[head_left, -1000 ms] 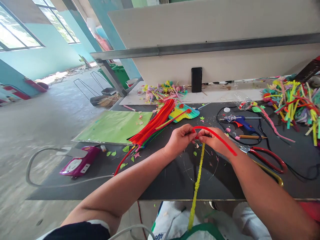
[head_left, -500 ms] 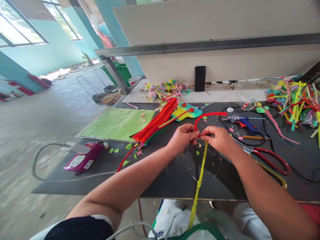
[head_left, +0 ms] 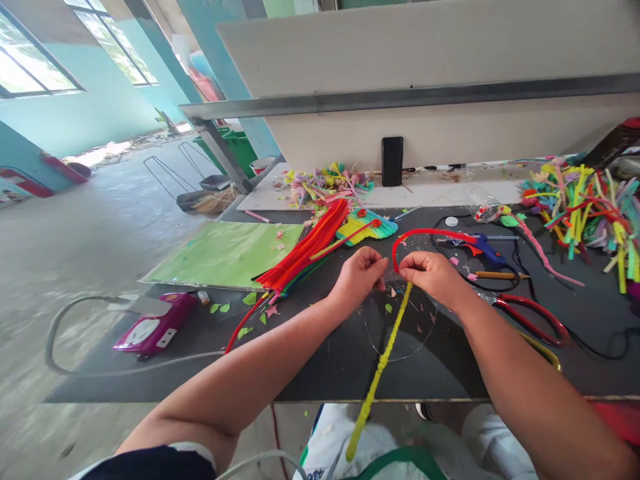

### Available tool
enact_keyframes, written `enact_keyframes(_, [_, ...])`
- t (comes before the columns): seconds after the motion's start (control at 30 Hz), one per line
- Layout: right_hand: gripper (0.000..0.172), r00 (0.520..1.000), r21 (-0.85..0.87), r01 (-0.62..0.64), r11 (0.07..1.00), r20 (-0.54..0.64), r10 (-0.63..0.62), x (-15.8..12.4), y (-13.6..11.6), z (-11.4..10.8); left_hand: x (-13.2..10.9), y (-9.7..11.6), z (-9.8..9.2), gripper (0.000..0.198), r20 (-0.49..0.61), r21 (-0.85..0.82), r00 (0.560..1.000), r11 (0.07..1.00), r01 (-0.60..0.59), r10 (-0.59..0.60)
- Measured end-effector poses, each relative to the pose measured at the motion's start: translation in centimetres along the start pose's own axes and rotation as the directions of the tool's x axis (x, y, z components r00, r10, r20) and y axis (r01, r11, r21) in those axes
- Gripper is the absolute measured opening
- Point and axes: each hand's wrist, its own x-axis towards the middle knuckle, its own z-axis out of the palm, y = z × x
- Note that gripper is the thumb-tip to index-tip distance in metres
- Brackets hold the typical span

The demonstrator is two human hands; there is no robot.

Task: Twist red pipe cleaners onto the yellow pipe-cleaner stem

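Note:
My left hand [head_left: 361, 273] and my right hand [head_left: 431, 275] meet over the black table [head_left: 330, 353], fingertips pinched together. Between them they grip the top of a yellow pipe-cleaner stem [head_left: 381, 363], which slants down toward my lap past the table's front edge. A red pipe cleaner [head_left: 427, 233] arches up from the pinch and curves right over the blue glue gun [head_left: 483, 247]. Just left of my left hand lies a bundle of red and mixed pipe cleaners [head_left: 305, 253].
Red-handled scissors [head_left: 533, 317] lie right of my right arm. A green sheet [head_left: 225, 253] and a pink device [head_left: 153, 330] sit at the left. A black phone [head_left: 393, 161] leans on the back wall. Heaps of coloured pipe-cleaner pieces [head_left: 585, 207] fill the far right.
The red pipe cleaner's free end swung from pointing down-right to arching up and right over the glue gun. The yellow stem's lower end shifted left. Both hands stayed pinched together.

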Motion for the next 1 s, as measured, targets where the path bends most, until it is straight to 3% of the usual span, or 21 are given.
enact_keyframes(0.07, [0.020,1.000,0.046,-0.019,0.999,-0.010,0.019,0.2,0.3,-0.2,-0.3,-0.1,-0.3,0.014,-0.022,0.209,0.977,0.957,-0.203,0.212])
enact_keyframes(0.17, [0.023,0.999,0.098,-0.034,0.995,0.000,0.034,0.3,0.5,-0.2,-0.7,-0.2,-0.8,0.012,0.155,0.451,0.835,0.714,-0.536,0.528])
enact_keyframes(0.23, [0.026,0.999,0.132,-0.050,0.990,0.018,0.048,0.3,0.4,-0.1,-0.8,-0.4,-0.9,0.019,0.275,0.515,0.754,0.571,-0.639,0.596])
enact_keyframes(0.27, [0.026,0.998,0.146,-0.055,0.988,0.028,0.052,0.3,0.4,0.0,-0.8,-0.5,-0.9,0.021,0.309,0.542,0.738,0.527,-0.655,0.600])
enact_keyframes(0.53, [0.021,0.998,0.159,-0.051,0.986,0.043,0.045,0.4,0.8,0.4,-0.4,-1.1,-1.1,0.020,0.391,0.667,0.700,0.340,-0.663,0.598])
enact_keyframes(0.7, [0.019,0.994,0.279,-0.061,0.958,0.106,0.033,0.3,1.1,0.2,-0.4,-0.9,-1.3,0.020,0.367,0.653,0.681,0.346,-0.674,0.633])
enact_keyframes(0.9, [0.021,0.992,0.287,-0.096,0.953,0.112,0.066,0.2,0.9,0.0,-0.4,-0.9,-1.2,0.015,0.289,0.677,0.755,0.432,-0.596,0.588])
enact_keyframes(1.0, [0.019,0.991,0.264,-0.097,0.960,0.116,0.068,0.2,0.9,0.1,-0.4,-1.0,-1.4,0.016,0.327,0.659,0.755,0.435,-0.613,0.569])
